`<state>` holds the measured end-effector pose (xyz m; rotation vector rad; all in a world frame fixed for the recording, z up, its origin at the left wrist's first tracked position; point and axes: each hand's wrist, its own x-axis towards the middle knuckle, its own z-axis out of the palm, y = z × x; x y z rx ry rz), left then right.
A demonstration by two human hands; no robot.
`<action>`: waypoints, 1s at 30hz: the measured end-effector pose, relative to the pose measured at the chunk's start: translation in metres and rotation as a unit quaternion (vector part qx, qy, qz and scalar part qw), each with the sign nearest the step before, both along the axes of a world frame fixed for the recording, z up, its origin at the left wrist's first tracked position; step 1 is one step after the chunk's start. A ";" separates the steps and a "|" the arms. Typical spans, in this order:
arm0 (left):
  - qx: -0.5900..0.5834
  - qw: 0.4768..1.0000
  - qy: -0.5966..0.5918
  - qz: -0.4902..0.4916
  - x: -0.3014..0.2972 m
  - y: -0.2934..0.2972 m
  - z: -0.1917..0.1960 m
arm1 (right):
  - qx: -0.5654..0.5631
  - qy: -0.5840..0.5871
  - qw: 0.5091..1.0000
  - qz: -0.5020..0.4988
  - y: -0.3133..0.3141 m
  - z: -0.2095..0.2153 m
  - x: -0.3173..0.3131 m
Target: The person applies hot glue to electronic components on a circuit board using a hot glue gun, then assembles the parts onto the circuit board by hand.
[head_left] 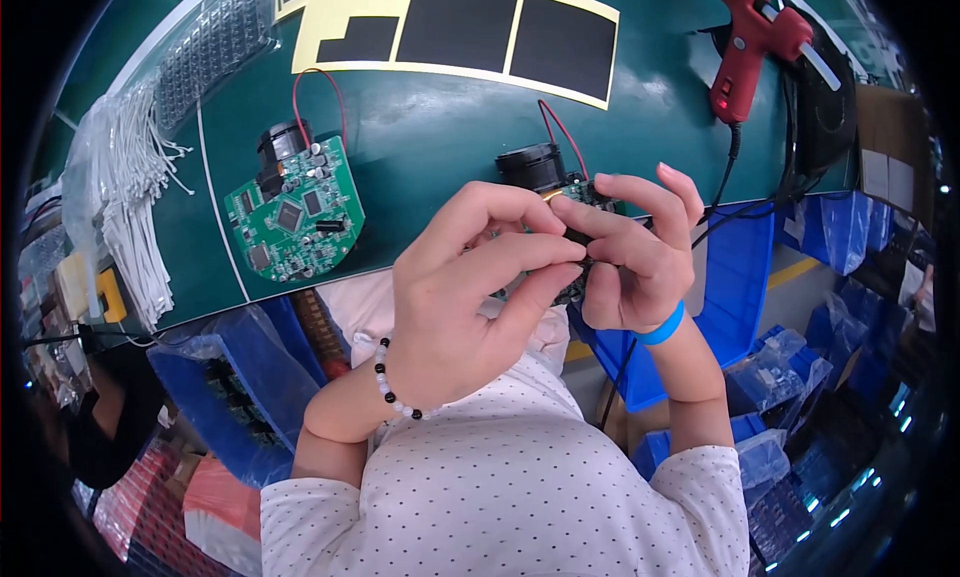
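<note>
My left hand (455, 297), with a beaded bracelet at the wrist, has its fingertips closed together over a green circuit board. My right hand (645, 262), wearing a blue wristband, meets it there with thumb and forefinger closed. Whatever is between the fingertips is too hidden to make out. Most of this circuit board (577, 190) lies behind my hands; a black cylindrical part (530, 165) and a red wire (566, 135) show beyond them. Further left, a second green circuit board (290, 217) rests on the table, with its own black cylindrical part (284, 142) and red wire.
A yellow sheet with black stickers (455, 27) lies at the back of the green table (420, 127). A red glue gun (745, 52) stands back right, its cable trailing down. White cable ties (140, 207) hang at the left edge. Blue bins (735, 277) flank me below the table.
</note>
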<state>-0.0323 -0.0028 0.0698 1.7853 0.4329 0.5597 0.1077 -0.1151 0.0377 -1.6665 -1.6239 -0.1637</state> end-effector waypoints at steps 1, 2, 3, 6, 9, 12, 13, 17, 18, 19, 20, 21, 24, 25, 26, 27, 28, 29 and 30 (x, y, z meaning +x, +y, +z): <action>0.013 1.000 -0.003 0.002 0.000 0.000 -0.001 | 0.006 0.003 1.000 -0.002 0.001 0.000 -0.001; 0.011 1.000 -0.005 0.002 0.000 0.000 -0.001 | 0.004 0.001 1.000 -0.002 0.001 0.000 -0.001; 0.012 1.000 -0.003 0.002 -0.001 0.000 -0.001 | 0.008 -0.001 1.000 -0.004 0.001 0.000 -0.001; 0.014 1.000 0.000 0.000 0.000 -0.001 -0.002 | 0.009 -0.012 1.000 -0.009 0.001 0.000 -0.001; 0.017 1.000 0.001 0.001 -0.001 -0.001 -0.002 | -0.005 -0.032 0.999 -0.010 0.000 0.002 -0.001; 0.029 0.999 0.003 0.017 0.001 -0.002 -0.003 | -0.015 -0.046 0.999 -0.012 -0.001 0.002 -0.001; 0.041 0.999 0.006 0.033 0.002 -0.002 -0.003 | -0.013 -0.045 0.999 -0.014 -0.001 0.003 0.000; 0.089 0.992 -0.003 0.090 0.001 0.001 -0.005 | -0.028 -0.043 0.998 -0.020 -0.004 0.004 -0.002; 0.089 0.992 -0.003 0.092 0.000 0.002 -0.006 | -0.025 -0.041 0.999 -0.022 -0.004 0.003 -0.002; 0.152 0.986 -0.013 0.072 -0.002 0.003 -0.009 | -0.021 -0.039 0.999 -0.024 -0.004 0.003 -0.002; 0.214 0.975 -0.024 0.052 -0.004 0.004 -0.011 | -0.021 -0.040 0.999 -0.022 -0.004 0.003 -0.002; 0.243 0.969 -0.015 0.034 -0.005 0.004 -0.012 | -0.027 -0.041 0.999 -0.024 -0.004 0.004 -0.002; 0.269 0.963 -0.004 0.007 -0.006 0.004 -0.018 | -0.021 -0.038 0.999 -0.024 -0.003 0.002 -0.002; 0.271 0.962 0.003 0.002 -0.007 0.005 -0.019 | -0.009 -0.034 0.999 -0.025 -0.002 0.001 -0.002; 0.270 0.963 0.003 0.004 -0.008 0.005 -0.019 | -0.010 -0.035 0.999 -0.023 -0.003 0.002 -0.002; 0.267 0.964 0.007 0.005 -0.008 0.006 -0.019 | -0.021 -0.038 0.999 -0.027 -0.003 0.003 -0.002; 0.264 0.965 0.012 0.007 -0.009 0.006 -0.019 | -0.031 -0.042 0.998 -0.031 -0.004 0.004 -0.003; 0.263 0.965 0.011 0.009 -0.008 0.007 -0.019 | -0.032 -0.043 0.998 -0.030 -0.004 0.004 -0.003; 0.264 0.965 0.008 0.004 -0.008 0.008 -0.020 | -0.025 -0.039 0.998 -0.031 -0.004 0.004 -0.003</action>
